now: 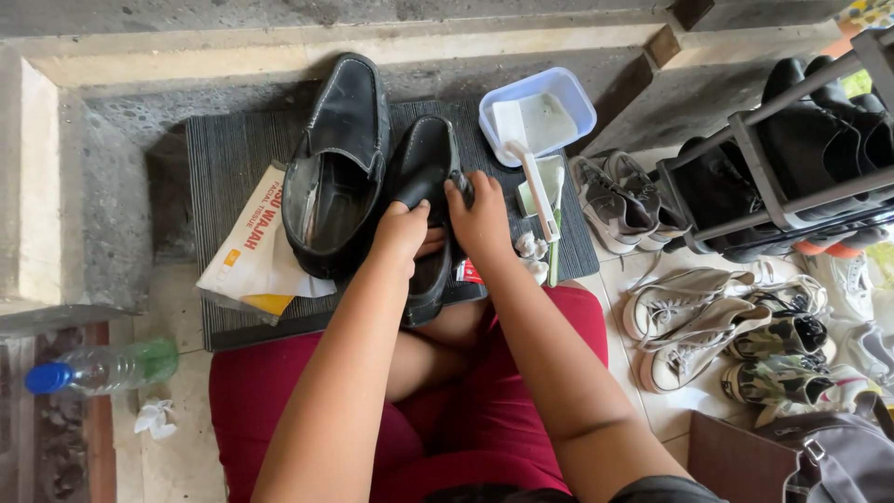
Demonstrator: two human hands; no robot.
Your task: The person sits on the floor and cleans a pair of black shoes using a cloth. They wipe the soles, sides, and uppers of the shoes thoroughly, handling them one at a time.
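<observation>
head view: black loafer [424, 186] runs toe at 12 to heel at 6, dead centre on the mat [233, 149]. my left hand [402, 231] is closed round its side, my right hand [480, 219] is pinching something small and dark at its 3 o'clock edge. the other loafer [337, 158] touches it at 9.

Head camera, steeply downward, close above lap

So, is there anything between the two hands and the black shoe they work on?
Nothing visible. The left hand grips the black shoe directly at its opening, and the right hand presses on its upper. The second black shoe lies beside it, to the left.
</observation>
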